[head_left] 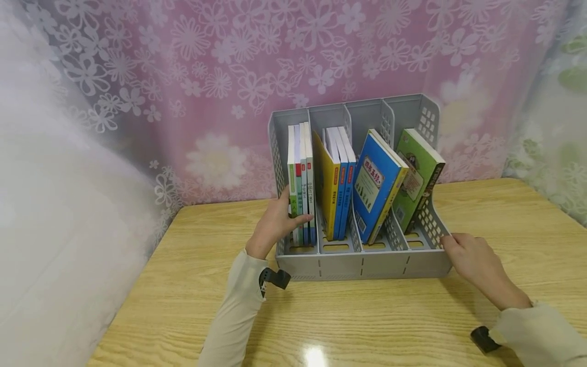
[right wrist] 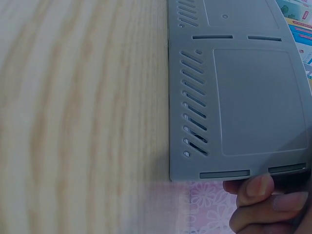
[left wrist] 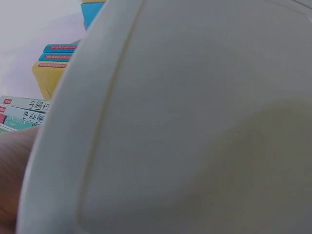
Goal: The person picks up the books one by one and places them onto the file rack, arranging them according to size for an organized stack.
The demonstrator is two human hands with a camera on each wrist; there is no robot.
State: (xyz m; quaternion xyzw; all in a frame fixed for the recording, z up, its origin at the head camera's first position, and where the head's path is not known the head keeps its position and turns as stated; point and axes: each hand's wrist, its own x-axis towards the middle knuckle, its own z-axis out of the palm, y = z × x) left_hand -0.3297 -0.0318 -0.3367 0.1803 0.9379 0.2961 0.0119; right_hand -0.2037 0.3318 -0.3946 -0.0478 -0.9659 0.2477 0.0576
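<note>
A grey four-slot book rack (head_left: 385,265) stands on the table, with books leaning in each slot. My left hand (head_left: 274,221) reaches into the leftmost slot and grips several thin books (head_left: 302,178), its thumb lying across their spines. In the left wrist view, the rack's front panel (left wrist: 185,107) fills most of the picture and part of the hand (left wrist: 14,170) shows behind its edge. My right hand (head_left: 474,262) holds the rack's right front corner. Its curled fingers (right wrist: 258,187) show by the rack's end in the right wrist view.
Yellow and blue books (head_left: 339,188) fill the second slot. A large blue book (head_left: 371,183) tilts in the third and a green book (head_left: 417,176) in the fourth. The wooden table (head_left: 357,321) extends around the rack, with a pink flowered curtain (head_left: 220,102) behind.
</note>
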